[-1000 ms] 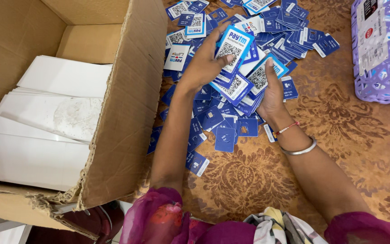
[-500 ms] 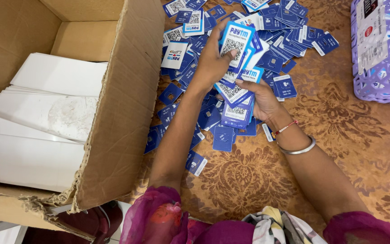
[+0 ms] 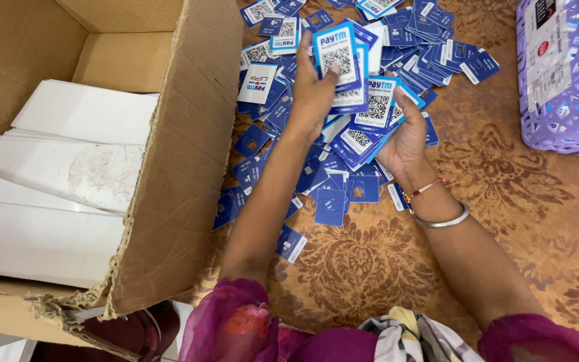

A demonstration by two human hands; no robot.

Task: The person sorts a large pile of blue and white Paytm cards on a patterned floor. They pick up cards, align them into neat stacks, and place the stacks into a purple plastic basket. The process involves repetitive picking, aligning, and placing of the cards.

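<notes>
Glossy blue cards (image 3: 370, 117) | left hand (image 3: 313, 94) | right hand (image 3: 407, 137)

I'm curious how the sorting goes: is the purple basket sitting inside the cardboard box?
No. The purple basket stands on the patterned cloth at the far right, while the cardboard box at the left holds only white sheets.

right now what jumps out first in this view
The heap of small blue and white cards spread over the brown patterned surface at top centre. Both hands work in it: the left hand lifts a few coded cards and the right hand grips a fanned stack. A big open cardboard box of white sheets fills the left, and a purple basket sits top right.
</notes>
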